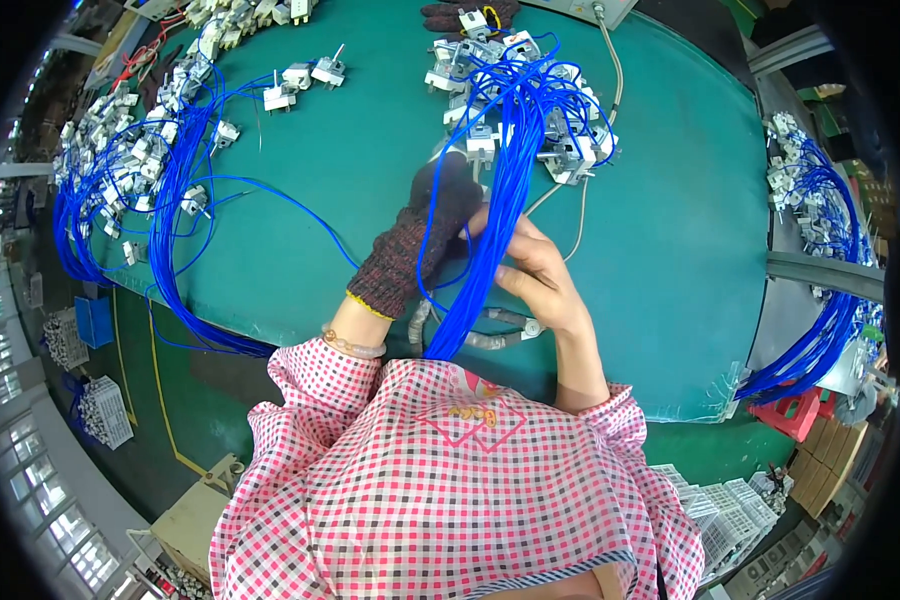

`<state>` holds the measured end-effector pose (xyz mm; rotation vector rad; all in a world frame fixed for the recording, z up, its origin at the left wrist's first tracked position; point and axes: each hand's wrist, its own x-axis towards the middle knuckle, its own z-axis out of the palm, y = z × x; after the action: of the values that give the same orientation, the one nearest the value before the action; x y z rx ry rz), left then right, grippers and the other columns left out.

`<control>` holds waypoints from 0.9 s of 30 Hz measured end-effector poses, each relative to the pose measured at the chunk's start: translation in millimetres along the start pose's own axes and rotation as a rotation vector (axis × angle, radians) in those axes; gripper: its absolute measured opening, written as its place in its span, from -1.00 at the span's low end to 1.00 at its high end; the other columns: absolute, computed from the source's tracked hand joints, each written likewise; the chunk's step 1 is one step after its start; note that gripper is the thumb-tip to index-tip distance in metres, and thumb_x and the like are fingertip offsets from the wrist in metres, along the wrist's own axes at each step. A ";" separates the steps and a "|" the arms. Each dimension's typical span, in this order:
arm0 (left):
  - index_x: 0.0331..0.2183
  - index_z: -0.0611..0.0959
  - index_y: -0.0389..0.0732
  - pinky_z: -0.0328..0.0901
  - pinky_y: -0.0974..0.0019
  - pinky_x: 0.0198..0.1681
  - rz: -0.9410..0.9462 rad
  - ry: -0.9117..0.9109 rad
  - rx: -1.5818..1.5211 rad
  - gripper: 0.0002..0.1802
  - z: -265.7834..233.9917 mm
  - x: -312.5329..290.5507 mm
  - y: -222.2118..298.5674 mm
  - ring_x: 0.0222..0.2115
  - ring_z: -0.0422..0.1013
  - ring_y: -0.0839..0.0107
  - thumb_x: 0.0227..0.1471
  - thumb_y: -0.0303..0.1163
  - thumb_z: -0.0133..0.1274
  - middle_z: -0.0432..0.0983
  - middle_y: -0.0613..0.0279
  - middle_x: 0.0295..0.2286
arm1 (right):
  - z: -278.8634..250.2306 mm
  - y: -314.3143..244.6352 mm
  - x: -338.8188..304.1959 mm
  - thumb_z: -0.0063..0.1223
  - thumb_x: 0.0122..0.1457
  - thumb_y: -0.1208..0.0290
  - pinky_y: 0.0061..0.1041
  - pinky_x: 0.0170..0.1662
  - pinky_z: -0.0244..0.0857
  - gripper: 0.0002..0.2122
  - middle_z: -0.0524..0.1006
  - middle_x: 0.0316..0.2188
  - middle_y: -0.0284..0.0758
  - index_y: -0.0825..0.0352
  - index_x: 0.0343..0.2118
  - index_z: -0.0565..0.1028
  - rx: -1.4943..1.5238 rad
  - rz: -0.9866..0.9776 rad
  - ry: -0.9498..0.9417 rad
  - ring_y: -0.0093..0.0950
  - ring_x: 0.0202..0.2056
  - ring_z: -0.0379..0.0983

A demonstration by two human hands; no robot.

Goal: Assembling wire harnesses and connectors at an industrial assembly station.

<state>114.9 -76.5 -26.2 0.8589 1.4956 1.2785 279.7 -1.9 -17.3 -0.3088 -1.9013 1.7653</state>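
Observation:
A thick bundle of blue wires [510,190] runs from a pile of white and metal connector housings [570,140] toward my body. My right hand [545,280] is bare and curled against the bundle, its thumb at the near side and fingertips passing behind the wires. My left hand [445,190], in a dark knitted glove with a yellow hem, is just left of the bundle, by a white housing [481,143]. Its fingers are blurred and partly hidden, so their grip is unclear. A loose blue wire loops across the glove.
More blue wires [175,240] with a heap of connectors [120,150] lie on the left of the green table [685,200]. Another wired bundle [830,240] lies beyond its right edge. A grey cable [615,70] crosses the tabletop. Dark gloves [445,15] lie at the back.

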 end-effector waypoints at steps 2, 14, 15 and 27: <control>-0.01 0.36 -0.14 0.36 0.32 -0.23 0.390 0.015 0.374 -0.55 2.0 -4.3 -9.1 -0.15 0.34 0.42 0.09 -0.20 -0.02 0.37 0.15 -0.16 | -3.0 2.1 -1.1 -0.03 -0.10 0.46 -0.42 -0.02 0.11 -0.80 0.35 -0.14 -0.14 0.50 -0.44 0.44 0.047 0.006 -0.039 -0.31 -0.06 0.25; 0.06 0.24 -0.19 0.31 0.33 -0.09 0.098 -0.107 -0.307 -0.36 23.0 11.3 -18.2 -0.13 0.32 0.38 -0.06 -0.45 0.11 0.32 0.20 -0.09 | -0.1 13.5 0.8 -0.02 0.08 0.51 -0.66 -0.54 0.20 -0.82 0.39 -0.35 -0.30 0.41 -0.25 0.36 -0.243 0.237 0.567 -0.64 -0.56 0.29; 0.07 0.23 -0.19 0.31 0.30 -0.08 0.115 -0.107 -0.279 -0.35 25.3 8.4 -12.0 -0.12 0.33 0.37 -0.06 -0.42 0.12 0.32 0.20 -0.08 | -1.4 15.4 0.9 0.00 0.09 0.47 -0.68 -0.57 0.18 -0.78 0.42 -0.34 -0.30 0.41 -0.20 0.34 -0.347 0.292 0.511 -0.65 -0.62 0.28; 0.13 0.15 -0.13 0.32 0.15 -0.06 0.044 -0.171 -0.471 -0.29 35.0 0.0 9.2 -0.13 0.40 0.15 0.00 -0.24 0.06 0.25 0.09 0.02 | -19.3 10.4 -2.6 -0.15 0.25 0.31 -0.71 -0.75 -0.01 -0.82 0.35 -0.54 -0.38 0.33 -0.24 0.31 0.179 0.285 0.942 -0.65 -0.75 0.23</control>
<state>147.7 -63.9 -17.1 0.6702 0.9870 1.4705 290.0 14.6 -27.7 -1.1492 -1.0473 1.5132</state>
